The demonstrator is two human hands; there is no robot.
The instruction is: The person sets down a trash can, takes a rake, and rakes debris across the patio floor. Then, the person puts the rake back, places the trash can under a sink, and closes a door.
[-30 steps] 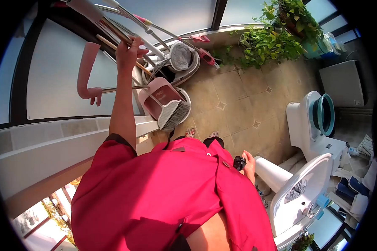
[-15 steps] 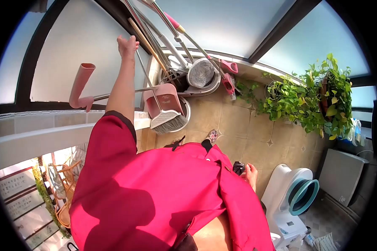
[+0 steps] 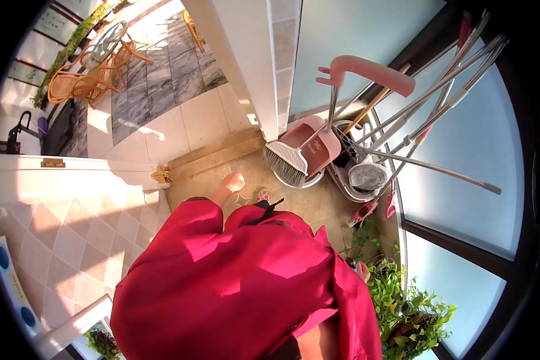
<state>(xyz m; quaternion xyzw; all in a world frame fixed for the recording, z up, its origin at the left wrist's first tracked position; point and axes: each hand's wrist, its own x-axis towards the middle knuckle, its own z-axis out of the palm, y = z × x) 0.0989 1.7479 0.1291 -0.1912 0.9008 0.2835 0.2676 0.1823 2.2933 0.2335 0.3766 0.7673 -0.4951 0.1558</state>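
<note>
My left hand hangs low over the tiled floor by the doorway, a compact, bright shape with its fingers curled and nothing visible in it. Close to my right side, beside the green plant, my right hand is closed on a small black object, partly hidden by the sleeve. Ahead stand a pink dustpan and a broom with grey bristles, touching neither hand.
Mop poles lean near a grey bucket by the frosted window. To the left are a white door, a raised doorway sill, and rattan chairs beyond it.
The view has swung left toward the doorway. My left hand, earlier raised at the poles, has let go and come down. The black object stays in my right hand.
</note>
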